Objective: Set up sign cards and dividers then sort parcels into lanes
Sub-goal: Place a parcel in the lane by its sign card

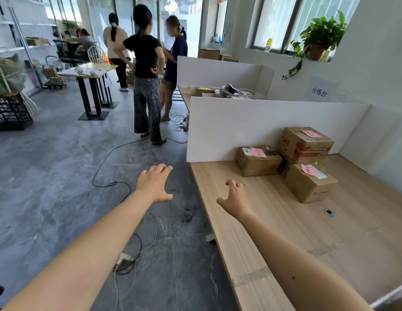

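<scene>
1. My left hand point(154, 184) is stretched out palm down over the grey floor point(49, 164), just left of the table's edge. Its fingers point(160, 170) lie straight and close together and hold nothing.
2. My right hand point(235, 198) hovers over the wooden table point(274, 243), close to that same left edge. Its fingers point(237, 186) are spread and loosely bent, thumb out to the left, and it is empty too.
3. 3 cardboard parcels sit on the far part of the table, well apart from both hands, each with a pink label on top.
4. The left parcel point(256, 162) stands just beside the white divider point(240, 126).
5. The near parcel point(310, 182) is to its right. The high parcel point(305, 144) stands above and behind it; what carries it is mostly hidden.
6. The white divider stands upright across the far side of the table and meets a white side panel point(375, 135) at the far right corner.
7. Farther off, a second divider point(218, 71) stands upright, with boxes and odds and ends lying between the 2 boards.
8. A paper sign point(319, 92) with printed characters is on the right wall, and a potted plant point(319, 39) sits on the sill above it.
9. A black cable point(112, 182) loops over the floor, and a power strip point(124, 259) lies nearer me.
10. 3 people point(147, 63) stand at the far side of the room, left of the dividers.
</scene>
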Motion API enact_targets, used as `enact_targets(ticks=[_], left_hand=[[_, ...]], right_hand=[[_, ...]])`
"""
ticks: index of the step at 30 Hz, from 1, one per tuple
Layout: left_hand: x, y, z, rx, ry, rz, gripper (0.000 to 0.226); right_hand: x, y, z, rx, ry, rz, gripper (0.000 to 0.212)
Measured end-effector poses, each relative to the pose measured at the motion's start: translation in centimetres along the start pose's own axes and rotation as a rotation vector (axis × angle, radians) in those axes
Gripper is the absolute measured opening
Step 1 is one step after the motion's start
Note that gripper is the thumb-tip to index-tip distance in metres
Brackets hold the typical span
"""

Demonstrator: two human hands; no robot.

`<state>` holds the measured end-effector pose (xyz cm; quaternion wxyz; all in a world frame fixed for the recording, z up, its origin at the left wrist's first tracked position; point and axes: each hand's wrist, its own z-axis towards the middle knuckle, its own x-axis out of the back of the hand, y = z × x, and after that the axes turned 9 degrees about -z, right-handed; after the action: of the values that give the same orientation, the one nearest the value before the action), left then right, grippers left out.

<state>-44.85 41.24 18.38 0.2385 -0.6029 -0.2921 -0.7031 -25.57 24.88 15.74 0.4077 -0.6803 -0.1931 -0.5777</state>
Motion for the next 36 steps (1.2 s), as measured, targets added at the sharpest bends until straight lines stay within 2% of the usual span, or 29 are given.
enact_targets(ticks=[4,11,27,36], left_hand=[[0.2,-2.7,3.7,-0.014,-0.006,-0.016,0.095],[-2.2,-3.7,8.1,-0.106,-0.056,0.000,0.093],[-5.7,-0.4,23.0,-0.312,-0.136,-0.130,0.092],[-8.6,4.2,32.2,-0.410,-0.211,-0.132,0.095]], right_hand=[[-1.1,-1.8,2.9,-0.018,0.039,-0.042,0.055],[-3.3,-1.3,5.5,-0.078,-0.008,-0.099,0.057],[-3.9,4.4,18.3,-0.373,0.017,0.001,0.055],[-2.4,9.3,24.8,-0.541,0.023,0.033,0.054]])
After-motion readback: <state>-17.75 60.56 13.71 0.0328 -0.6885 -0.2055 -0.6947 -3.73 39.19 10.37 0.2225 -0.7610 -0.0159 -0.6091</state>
